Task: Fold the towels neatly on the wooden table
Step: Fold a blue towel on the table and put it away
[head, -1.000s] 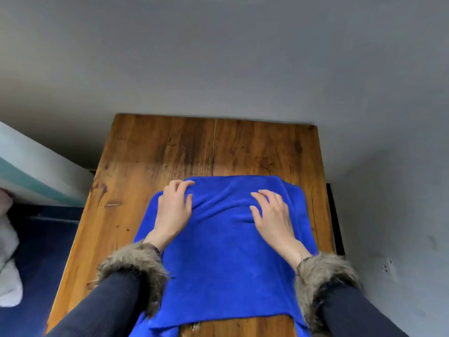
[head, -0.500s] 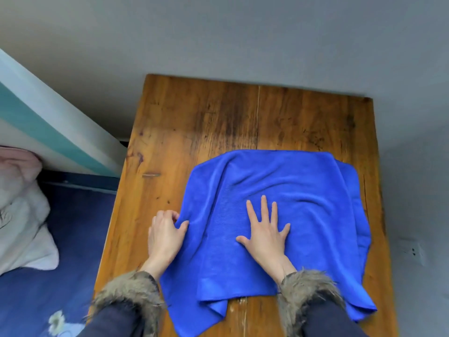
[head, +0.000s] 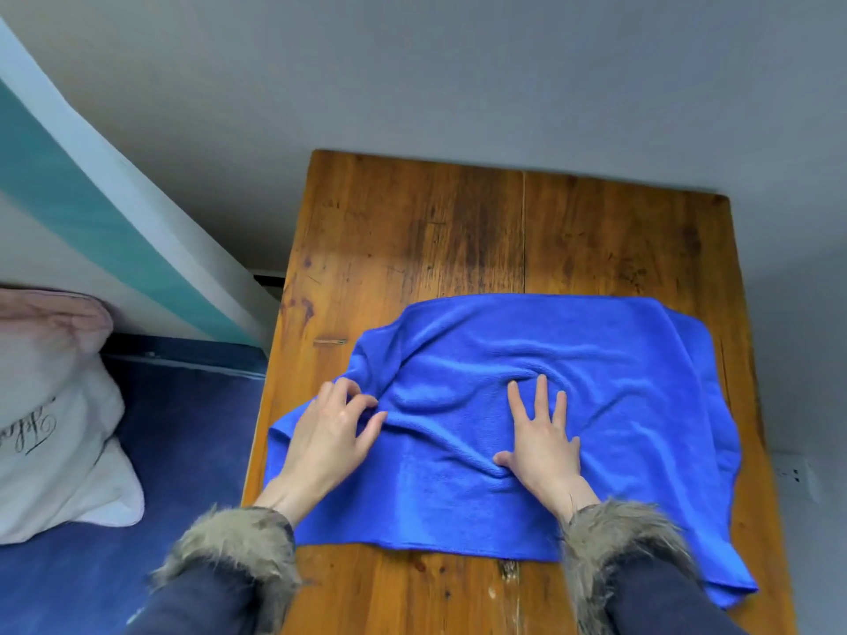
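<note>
Blue microfibre towel (head: 573,405), folded over at least once, lies rumpled across the near half of the worn brown wooden table (head: 458,231); its right edge reaches the table's side. Right hand (head: 543,444) rests flat on the middle of the cloth, fingers spread, gripping nothing, likely as an anchor so the layers do not slide. Left hand (head: 327,437) pinches a fold at the towel's left edge (thumb hidden under the cloth), probably to draw out the wrinkles running between the hands. Fold not yet neat.
</note>
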A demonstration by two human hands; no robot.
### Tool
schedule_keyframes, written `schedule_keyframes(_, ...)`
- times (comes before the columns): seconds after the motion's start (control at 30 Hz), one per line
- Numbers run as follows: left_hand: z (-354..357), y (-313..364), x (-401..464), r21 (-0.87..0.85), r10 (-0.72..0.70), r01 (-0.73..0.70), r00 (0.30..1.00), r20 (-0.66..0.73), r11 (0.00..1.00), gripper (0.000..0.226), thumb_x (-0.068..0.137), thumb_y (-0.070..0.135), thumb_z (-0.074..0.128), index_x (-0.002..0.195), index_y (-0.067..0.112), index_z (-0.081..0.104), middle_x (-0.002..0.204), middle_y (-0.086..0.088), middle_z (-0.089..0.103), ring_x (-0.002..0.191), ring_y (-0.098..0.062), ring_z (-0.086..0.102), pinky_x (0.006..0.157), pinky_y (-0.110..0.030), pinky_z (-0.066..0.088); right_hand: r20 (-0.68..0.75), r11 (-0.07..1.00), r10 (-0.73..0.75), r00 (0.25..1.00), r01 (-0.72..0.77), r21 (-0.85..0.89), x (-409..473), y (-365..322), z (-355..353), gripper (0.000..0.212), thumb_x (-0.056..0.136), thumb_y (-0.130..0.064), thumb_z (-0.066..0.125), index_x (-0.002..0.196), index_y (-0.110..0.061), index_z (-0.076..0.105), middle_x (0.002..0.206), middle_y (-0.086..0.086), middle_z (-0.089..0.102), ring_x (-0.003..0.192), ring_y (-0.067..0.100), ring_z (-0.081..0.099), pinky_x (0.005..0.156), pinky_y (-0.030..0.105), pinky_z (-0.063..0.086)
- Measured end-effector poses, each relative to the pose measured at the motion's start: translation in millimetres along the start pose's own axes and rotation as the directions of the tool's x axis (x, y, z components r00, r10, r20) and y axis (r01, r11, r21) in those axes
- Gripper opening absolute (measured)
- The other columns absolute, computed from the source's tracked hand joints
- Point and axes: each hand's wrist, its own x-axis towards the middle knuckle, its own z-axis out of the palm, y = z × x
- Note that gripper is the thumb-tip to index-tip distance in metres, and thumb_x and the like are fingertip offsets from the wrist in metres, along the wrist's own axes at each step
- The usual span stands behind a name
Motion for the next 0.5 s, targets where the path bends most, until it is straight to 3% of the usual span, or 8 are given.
schedule_keyframes(0.1,-5.7,-3.9,13.4,-0.11,-0.122,0.11,0.986,-0.115,0.988,0.026,0.091,0.028,0.042,0.09,0.01,0.062,0.085,-0.006,0.053,0.076,-0.026,0.053,0.065,-0.033,0.042,0.018,1.0,0.008,1.0,-0.008,0.015,2.1,0.2,2.2,0.097,0.087,-0.035,0.062,0.147,-0.03,-0.014,0.15,0.004,-0.035,0.141,0.034,-0.022,0.104,0.062,0.026)
schedule_keyframes(0.17,-13.3,-13.9,34.3,-0.147,-0.221,0.2,0.964,-0.147,0.969,0.019,0.09,0.016,0.052,0.104,0.008,0.062,0.097,-0.011,0.055,0.089,-0.032,0.053,0.076,-0.035,0.042,0.028,1.0,0.01,1.0,-0.01,0.017,3.3,1.5,3.4,0.097,0.087,-0.035,0.062,0.147,-0.03,-0.014,0.149,0.004,-0.036,0.14,0.034,-0.023,0.104,0.064,0.025)
schedule_keyframes(0.27,-21.4,-25.0,65.7,-0.174,-0.291,0.296,0.955,0.055,0.939,0.049,0.089,0.019,0.06,0.136,0.013,0.046,0.128,-0.012,0.046,0.115,-0.033,0.038,0.101,-0.035,0.031,0.03,1.0,0.01,1.0,-0.01,0.023,3.3,1.7,3.6,0.098,0.086,-0.035,0.063,0.147,-0.03,-0.014,0.15,0.005,-0.035,0.14,0.034,-0.023,0.104,0.065,0.024)
schedule_keyframes(0.33,-21.9,-24.3,83.5,-0.225,-0.268,0.305,0.946,0.18,0.925,0.06,0.088,0.022,0.062,0.142,0.019,0.036,0.139,-0.006,0.037,0.121,-0.029,0.029,0.106,-0.032,0.022,0.029,1.0,0.014,0.999,-0.015,0.02,3.2,1.7,2.5,0.099,0.086,-0.034,0.064,0.147,-0.03,-0.015,0.15,0.005,-0.035,0.14,0.034,-0.023,0.103,0.065,0.024)
schedule_keyframes(0.4,-18.1,-23.1,95.6,-0.245,-0.232,0.289,0.944,0.236,0.925,0.058,0.085,0.021,0.064,0.138,0.02,0.042,0.143,0.002,0.037,0.122,-0.027,0.027,0.107,-0.032,0.019,0.035,1.0,0.021,0.999,-0.022,0.017,2.8,1.4,2.1,0.099,0.086,-0.034,0.064,0.147,-0.03,-0.015,0.149,0.005,-0.036,0.14,0.034,-0.023,0.103,0.065,0.024)
schedule_keyframes(0.5,-21.0,-20.3,104.7,-0.273,-0.22,0.286,0.944,0.247,0.918,0.023,0.082,0.025,0.067,0.104,0.025,0.061,0.128,0.004,0.053,0.118,-0.024,0.034,0.103,-0.034,0.021,0.034,0.999,0.024,0.999,-0.025,0.022,3.4,0.8,2.6,0.1,0.086,-0.033,0.064,0.147,-0.03,-0.014,0.15,0.005,-0.036,0.14,0.034,-0.023,0.103,0.065,0.024)
